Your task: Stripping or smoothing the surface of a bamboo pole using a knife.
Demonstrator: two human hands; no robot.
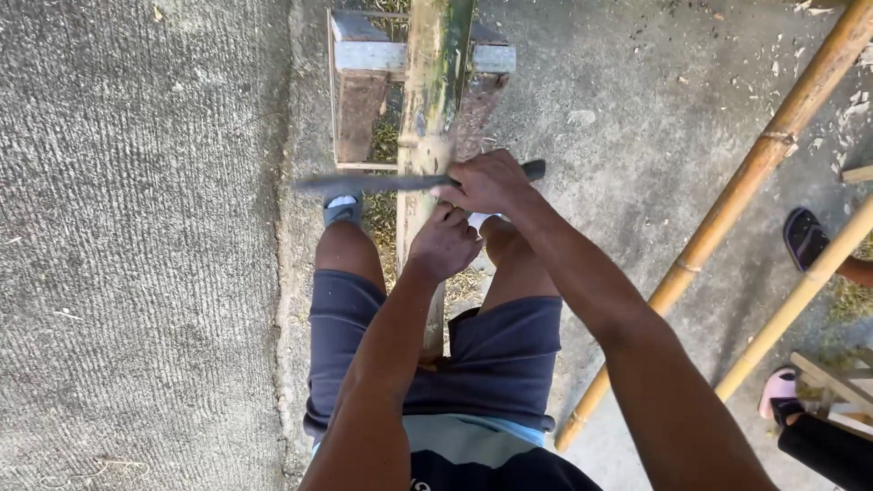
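A thick bamboo pole (435, 82) runs away from me between my legs and rests on a wooden stand (359, 100). My right hand (486, 182) grips the dark handle of a long knife (364, 182), whose blade lies crosswise over the pole near a node. My left hand (444, 244) is closed around the pole just below the blade. I wear dark blue shorts and grey sandals.
Two more bamboo poles (755, 173) (800, 300) lie diagonally on the concrete at the right. Another person's feet in a dark sandal (805, 238) and a pink one (778, 386) stand at the right edge. Shavings litter the ground.
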